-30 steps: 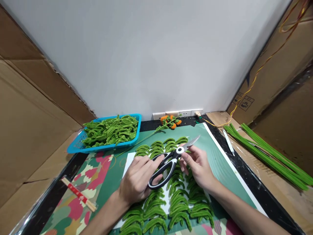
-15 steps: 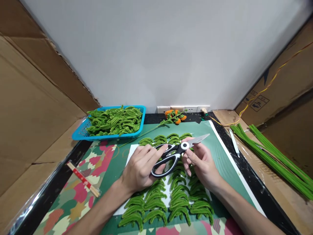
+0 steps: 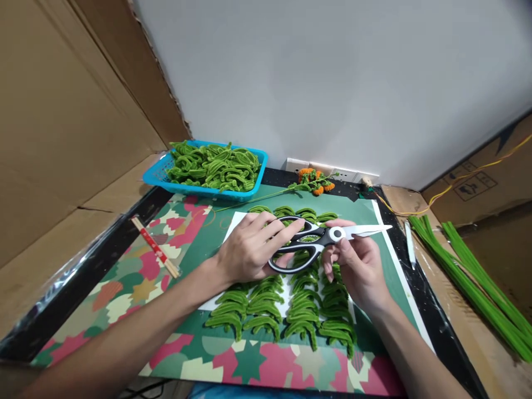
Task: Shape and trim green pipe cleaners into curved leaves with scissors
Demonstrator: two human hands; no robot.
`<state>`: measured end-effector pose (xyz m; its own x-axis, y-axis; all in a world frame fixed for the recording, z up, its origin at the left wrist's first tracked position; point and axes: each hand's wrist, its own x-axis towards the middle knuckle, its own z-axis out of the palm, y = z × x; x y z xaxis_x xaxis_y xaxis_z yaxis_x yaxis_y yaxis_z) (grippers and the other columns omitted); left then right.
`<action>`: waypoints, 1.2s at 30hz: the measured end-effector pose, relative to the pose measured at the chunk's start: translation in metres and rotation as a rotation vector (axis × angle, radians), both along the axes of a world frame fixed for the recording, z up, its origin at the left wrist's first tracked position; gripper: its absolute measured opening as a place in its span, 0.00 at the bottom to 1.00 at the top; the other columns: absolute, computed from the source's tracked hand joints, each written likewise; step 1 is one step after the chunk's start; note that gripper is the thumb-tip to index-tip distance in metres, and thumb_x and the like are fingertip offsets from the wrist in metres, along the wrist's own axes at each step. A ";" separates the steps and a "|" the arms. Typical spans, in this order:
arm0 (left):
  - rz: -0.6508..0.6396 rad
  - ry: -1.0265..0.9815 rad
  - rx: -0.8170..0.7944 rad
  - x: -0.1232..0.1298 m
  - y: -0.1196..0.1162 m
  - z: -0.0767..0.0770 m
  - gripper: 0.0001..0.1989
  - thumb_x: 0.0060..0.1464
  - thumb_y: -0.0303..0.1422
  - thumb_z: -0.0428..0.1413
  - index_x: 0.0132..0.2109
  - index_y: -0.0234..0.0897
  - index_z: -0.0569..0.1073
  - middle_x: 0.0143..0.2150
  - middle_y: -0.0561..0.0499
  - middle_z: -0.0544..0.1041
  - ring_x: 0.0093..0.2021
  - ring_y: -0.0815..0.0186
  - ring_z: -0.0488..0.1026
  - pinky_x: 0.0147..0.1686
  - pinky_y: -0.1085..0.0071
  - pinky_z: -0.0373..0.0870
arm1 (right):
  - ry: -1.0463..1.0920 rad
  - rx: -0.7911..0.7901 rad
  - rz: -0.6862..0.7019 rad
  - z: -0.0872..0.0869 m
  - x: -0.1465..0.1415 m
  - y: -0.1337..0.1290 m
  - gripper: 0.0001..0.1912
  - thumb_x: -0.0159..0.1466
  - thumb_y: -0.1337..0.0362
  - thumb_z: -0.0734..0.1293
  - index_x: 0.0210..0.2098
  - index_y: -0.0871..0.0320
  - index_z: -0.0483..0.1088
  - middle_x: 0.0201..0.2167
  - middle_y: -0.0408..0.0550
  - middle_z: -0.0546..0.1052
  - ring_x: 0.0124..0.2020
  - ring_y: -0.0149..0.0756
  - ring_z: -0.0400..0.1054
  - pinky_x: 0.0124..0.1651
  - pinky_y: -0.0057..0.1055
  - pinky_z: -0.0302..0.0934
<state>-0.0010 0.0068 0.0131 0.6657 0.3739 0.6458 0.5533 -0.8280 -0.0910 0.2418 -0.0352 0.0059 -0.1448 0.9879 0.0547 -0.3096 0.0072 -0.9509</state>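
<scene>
Black-and-white scissors (image 3: 336, 235) are held above the table between both hands, blades pointing right and nearly closed. My left hand (image 3: 253, 246) has its fingers at the handle loops. My right hand (image 3: 357, 266) pinches the scissors near the round pivot, thumb in front and fingers behind the blades. Beneath the hands, curved fuzzy green pieces (image 3: 302, 307) lie in several columns over a white sheet (image 3: 239, 221) on a green mat (image 3: 374, 288); the hands hide part of them.
A blue basket (image 3: 203, 191) heaped with green pieces stands back left. An orange flower stem (image 3: 318, 185) lies at the back. Wrapped chopsticks (image 3: 153, 246) are on the left. A white-handled tool (image 3: 409, 244) and long green stems (image 3: 469, 277) lie right.
The view has shifted, showing more of the table's front edge. The scissors' blades have swung from pointing up and right to nearly level, still between both hands.
</scene>
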 end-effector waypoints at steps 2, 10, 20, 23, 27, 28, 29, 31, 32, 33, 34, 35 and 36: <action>-0.017 -0.040 0.022 0.000 -0.001 -0.001 0.34 0.68 0.37 0.53 0.75 0.31 0.56 0.45 0.43 0.83 0.44 0.54 0.76 0.46 0.60 0.63 | -0.017 0.017 0.004 0.003 0.001 -0.001 0.21 0.67 0.47 0.73 0.53 0.52 0.74 0.24 0.40 0.69 0.23 0.35 0.67 0.20 0.30 0.61; -0.096 -0.095 0.090 -0.001 -0.001 -0.007 0.36 0.68 0.37 0.53 0.75 0.27 0.50 0.42 0.42 0.81 0.41 0.54 0.75 0.43 0.60 0.64 | 0.053 0.103 0.051 0.002 0.004 0.000 0.14 0.65 0.53 0.76 0.45 0.51 0.75 0.41 0.43 0.68 0.22 0.27 0.66 0.17 0.29 0.63; -0.089 -0.052 0.087 0.000 -0.001 -0.006 0.31 0.70 0.35 0.50 0.73 0.27 0.53 0.42 0.41 0.80 0.42 0.53 0.74 0.44 0.59 0.66 | 0.095 0.124 0.027 -0.006 -0.001 -0.001 0.11 0.67 0.57 0.74 0.46 0.52 0.74 0.35 0.42 0.69 0.22 0.31 0.70 0.20 0.31 0.71; -0.066 -0.042 0.082 0.000 -0.002 -0.006 0.29 0.71 0.35 0.49 0.73 0.29 0.53 0.42 0.42 0.79 0.43 0.53 0.74 0.45 0.59 0.66 | 0.073 0.149 -0.024 -0.009 -0.002 0.000 0.11 0.66 0.57 0.75 0.45 0.52 0.74 0.39 0.44 0.70 0.23 0.29 0.70 0.20 0.30 0.70; -0.074 -0.042 0.087 -0.002 -0.001 -0.005 0.27 0.71 0.35 0.48 0.72 0.29 0.56 0.41 0.42 0.79 0.44 0.53 0.74 0.45 0.59 0.66 | 0.023 0.199 -0.045 -0.010 0.000 0.001 0.12 0.67 0.56 0.75 0.45 0.53 0.74 0.37 0.44 0.72 0.23 0.30 0.71 0.22 0.30 0.72; -0.081 -0.043 0.088 -0.002 -0.001 -0.005 0.26 0.71 0.35 0.48 0.70 0.28 0.58 0.41 0.42 0.79 0.44 0.53 0.74 0.46 0.59 0.66 | 0.016 0.216 -0.042 -0.009 0.000 0.002 0.11 0.67 0.57 0.76 0.45 0.54 0.75 0.37 0.44 0.72 0.23 0.30 0.72 0.23 0.31 0.73; -0.088 -0.044 0.087 -0.002 0.000 -0.005 0.25 0.71 0.35 0.48 0.69 0.27 0.60 0.41 0.41 0.79 0.44 0.52 0.74 0.46 0.59 0.66 | 0.010 0.230 -0.039 -0.008 0.001 0.002 0.11 0.66 0.58 0.76 0.45 0.54 0.75 0.36 0.44 0.72 0.23 0.30 0.73 0.24 0.31 0.74; -0.100 -0.056 0.064 -0.002 0.000 -0.005 0.22 0.71 0.35 0.48 0.66 0.28 0.63 0.40 0.42 0.79 0.44 0.53 0.74 0.46 0.59 0.66 | -0.001 0.246 -0.036 -0.004 0.002 0.002 0.10 0.66 0.61 0.76 0.45 0.54 0.76 0.35 0.43 0.72 0.24 0.32 0.75 0.26 0.32 0.76; -0.109 -0.072 0.035 -0.002 -0.001 -0.005 0.21 0.71 0.36 0.48 0.65 0.29 0.65 0.41 0.42 0.79 0.43 0.53 0.74 0.45 0.59 0.66 | -0.002 0.253 -0.036 -0.003 0.003 0.002 0.10 0.65 0.61 0.77 0.44 0.54 0.77 0.35 0.42 0.72 0.25 0.33 0.76 0.26 0.32 0.76; -0.120 -0.095 -0.003 -0.002 -0.002 -0.006 0.19 0.72 0.36 0.48 0.63 0.30 0.66 0.41 0.42 0.79 0.42 0.54 0.74 0.44 0.59 0.65 | -0.001 0.259 -0.035 -0.001 0.003 0.002 0.09 0.65 0.62 0.77 0.44 0.54 0.77 0.35 0.42 0.72 0.25 0.33 0.76 0.26 0.33 0.77; -0.132 -0.121 -0.048 -0.002 -0.002 -0.006 0.18 0.72 0.37 0.48 0.61 0.31 0.67 0.42 0.42 0.79 0.42 0.55 0.74 0.43 0.59 0.65 | 0.004 0.266 -0.032 0.000 0.004 0.002 0.09 0.65 0.62 0.77 0.43 0.54 0.77 0.35 0.42 0.72 0.25 0.34 0.77 0.26 0.33 0.77; -0.144 -0.146 -0.099 -0.002 -0.003 -0.006 0.17 0.72 0.38 0.47 0.60 0.32 0.67 0.42 0.42 0.79 0.41 0.56 0.74 0.43 0.59 0.65 | 0.012 0.271 -0.028 0.001 0.005 0.003 0.09 0.65 0.61 0.77 0.43 0.54 0.78 0.36 0.43 0.72 0.25 0.34 0.76 0.26 0.33 0.76; -0.157 -0.170 -0.144 -0.003 -0.004 -0.007 0.17 0.73 0.39 0.46 0.59 0.32 0.68 0.42 0.42 0.79 0.41 0.56 0.74 0.43 0.59 0.64 | 0.020 0.275 -0.021 0.001 0.006 0.003 0.09 0.65 0.60 0.77 0.43 0.54 0.78 0.36 0.43 0.72 0.25 0.33 0.76 0.26 0.33 0.76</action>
<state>-0.0036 0.0023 0.0065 0.6094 0.3707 0.7009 0.4141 -0.9026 0.1173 0.2479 -0.0321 0.0064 -0.1206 0.9382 0.3244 -0.3257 0.2713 -0.9057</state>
